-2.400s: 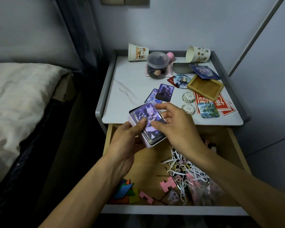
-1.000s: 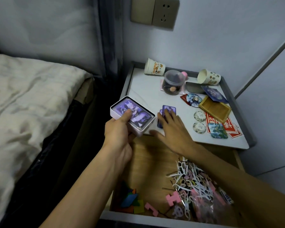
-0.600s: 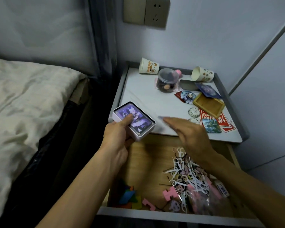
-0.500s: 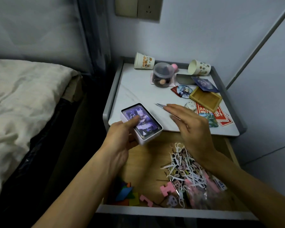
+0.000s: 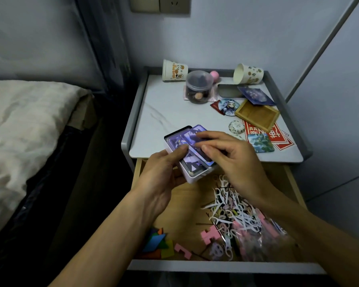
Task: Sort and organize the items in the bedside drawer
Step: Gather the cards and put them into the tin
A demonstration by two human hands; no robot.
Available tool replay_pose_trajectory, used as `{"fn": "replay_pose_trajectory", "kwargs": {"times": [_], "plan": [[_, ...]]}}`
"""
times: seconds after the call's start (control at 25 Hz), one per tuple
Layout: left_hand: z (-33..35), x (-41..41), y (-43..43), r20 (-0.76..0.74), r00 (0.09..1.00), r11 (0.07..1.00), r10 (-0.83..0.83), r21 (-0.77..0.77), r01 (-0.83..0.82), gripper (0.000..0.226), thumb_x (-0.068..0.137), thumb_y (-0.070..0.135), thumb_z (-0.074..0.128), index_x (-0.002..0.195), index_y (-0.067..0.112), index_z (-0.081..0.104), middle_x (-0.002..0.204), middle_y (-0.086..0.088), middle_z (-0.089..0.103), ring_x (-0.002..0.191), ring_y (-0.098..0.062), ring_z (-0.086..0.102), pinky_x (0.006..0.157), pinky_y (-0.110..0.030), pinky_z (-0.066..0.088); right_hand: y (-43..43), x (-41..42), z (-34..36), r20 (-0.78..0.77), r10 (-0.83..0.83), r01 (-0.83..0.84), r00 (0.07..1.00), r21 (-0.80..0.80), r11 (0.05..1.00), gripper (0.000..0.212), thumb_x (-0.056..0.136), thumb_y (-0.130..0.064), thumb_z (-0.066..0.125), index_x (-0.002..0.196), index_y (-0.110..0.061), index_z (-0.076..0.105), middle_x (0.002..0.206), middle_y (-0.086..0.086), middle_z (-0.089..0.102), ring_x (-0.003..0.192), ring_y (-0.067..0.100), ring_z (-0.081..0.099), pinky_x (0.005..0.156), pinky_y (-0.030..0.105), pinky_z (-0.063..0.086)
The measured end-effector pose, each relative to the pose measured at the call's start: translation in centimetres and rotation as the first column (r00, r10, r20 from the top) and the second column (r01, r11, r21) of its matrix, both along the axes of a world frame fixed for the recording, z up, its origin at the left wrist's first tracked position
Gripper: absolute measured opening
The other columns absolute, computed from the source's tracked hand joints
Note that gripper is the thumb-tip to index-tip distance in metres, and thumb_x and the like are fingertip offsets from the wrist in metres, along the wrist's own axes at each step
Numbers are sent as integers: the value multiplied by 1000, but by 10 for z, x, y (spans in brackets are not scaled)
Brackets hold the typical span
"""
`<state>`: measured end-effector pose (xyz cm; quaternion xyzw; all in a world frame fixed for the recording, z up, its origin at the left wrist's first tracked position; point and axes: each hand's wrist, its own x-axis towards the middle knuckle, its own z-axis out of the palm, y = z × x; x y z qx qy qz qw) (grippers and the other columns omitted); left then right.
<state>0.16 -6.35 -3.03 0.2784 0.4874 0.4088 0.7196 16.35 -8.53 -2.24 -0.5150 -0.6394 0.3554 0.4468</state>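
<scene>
The only writing is large white characters on the red paper slips [image 5: 278, 139] at the right of the nightstand top [image 5: 170, 112], too blurred to read. The left hand [image 5: 162, 175] grips a pale box [image 5: 197, 176] from below, thumb curled over its open top, above the front of the open drawer [image 5: 184, 206]. The right hand [image 5: 232, 160] pinches a purple card [image 5: 195, 135] between thumb and fingers, laid aslant across the box.

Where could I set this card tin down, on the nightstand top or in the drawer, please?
The top's left half is bare, between its rim and the clear jar and round badge. The drawer has bare wood between the coloured pieces and the floss picks. The top's right side is crowded.
</scene>
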Motion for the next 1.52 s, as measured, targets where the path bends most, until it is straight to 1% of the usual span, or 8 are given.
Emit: {"fn": "replay_pose_trajectory", "kwargs": {"times": [0.16, 0.28, 0.44, 0.56, 0.92, 1.12, 1.28, 1.52], "plan": [[-2, 7, -3, -44, 999, 1000, 15, 20, -14, 24, 93, 17, 62, 112, 3, 66, 96, -15, 75, 77, -27, 72, 73, -39, 58, 4, -3, -2, 40, -156, 156, 987, 7, 988, 48, 81, 2, 72, 120, -26, 65, 134, -13, 49, 125, 1, 49, 99, 31, 51], [-2, 8, -6, -93, 995, 998, 29, 66, -22, 21, 92, 17, 63, 111, 7, 65, 90, -11, 76, 75, -24, 73, 65, -33, 58, 3, -2, 3, -52, -201, 189, 978, -181, 965, 63, 79, 1, 75, 131, -28, 55, 126, -4, 55, 114, 8, 59, 89, 35, 58], [-3, 4, -4, -190, 981, 991, 29, 131, -3, 22, 93, 16, 64, 113, 9, 62, 92, -11, 76, 78, -26, 74, 66, -35, 59, 3, 11, 16, 58, -162, 171, 985, -257, 951, 36, 80, -6, 76, 113, -17, 68, 94, -2, 74, 83, 6, 71, 77, 30, 60], [-3, 2, -5, -167, 986, 996, -10, 86, 25, 24, 91, 15, 66, 112, 4, 64, 90, -12, 76, 71, -24, 71, 67, -35, 58, 4, 17, 20, -40, -155, 130, 987, -359, 924, 14, 84, -7, 72, 96, -15, 71, 88, 3, 77, 79, 17, 74, 72, 35, 60], [-8, 5, -7, -91, 991, 994, -103, 33, 106, 22, 90, 20, 66, 108, 7, 68, 94, -11, 76, 75, -22, 71, 81, -41, 56, 4, 8, 12, -94, -135, 79, 986, -448, 891, 11, 92, -6, 63, 96, -15, 69, 87, 1, 77, 81, 15, 74, 74, 33, 58], [-10, 6, -5, -63, 997, 998, -49, 27, 51, 26, 91, 19, 65, 113, 4, 66, 95, -13, 75, 80, -25, 72, 84, -45, 56, 0, 5, 12, 224, -207, 251, 952, -188, 950, 15, 94, -25, 62, 91, -15, 74, 80, -1, 74, 78, 12, 70, 74, 39, 58], [-10, 7, -5, -19, 1000, 1000, -25, 7, 25, 27, 91, 20, 65, 112, 3, 66, 96, -16, 75, 82, -29, 71, 87, -48, 55, -3, 3, 14, 227, -183, 234, 956, -219, 947, 18, 89, -25, 70, 106, -21, 69, 71, -3, 69, 68, 3, 68, 64, 23, 53], [-11, 5, -5, -10, 999, 999, -45, 13, 45, 29, 89, 21, 66, 113, 4, 66, 98, -16, 74, 85, -29, 73, 86, -47, 57, -6, -4, 12, 398, -160, 210, 903, -87, 974, 43, 91, -27, 67, 133, -24, 60, 72, -7, 61, 69, 5, 61, 68, 21, 54]]}}
